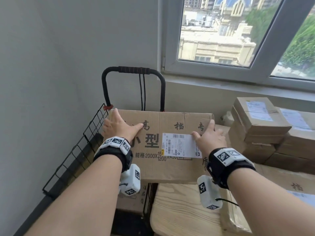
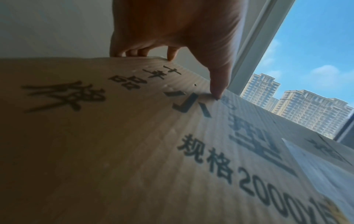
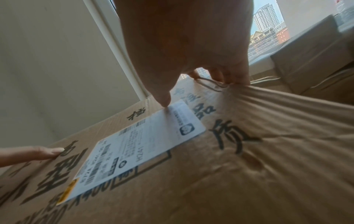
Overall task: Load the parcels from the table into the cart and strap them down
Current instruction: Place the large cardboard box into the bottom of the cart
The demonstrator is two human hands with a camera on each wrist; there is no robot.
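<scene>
A person holds a large flat cardboard parcel (image 1: 163,147) with both hands, seen from a head camera looking down. The left hand (image 1: 119,126) grips the parcel's corner at about 10 o'clock, fingers curled over the far edge and thumb pressed flat on the printed top. The right hand (image 1: 210,138) grips the edge at about 2 o'clock, fingers wrapped over the side, where the cardboard creases, and thumb touching the corner of a white shipping label (image 1: 181,145). The parcel bears large black Chinese characters. It sits above a black wire cart (image 1: 76,150), whose mesh side stands at 9 o'clock and whose looped handle (image 1: 133,70) rises at 12 o'clock, with a black cord (image 1: 142,92) hanging from it. Another cardboard box (image 1: 131,201) lies lower in the cart, mostly hidden. At 3 o'clock, more parcels (image 1: 260,120) are stacked on a pale wooden table (image 1: 180,210). A window (image 1: 221,31) at 1 o'clock shows buildings outside.
</scene>
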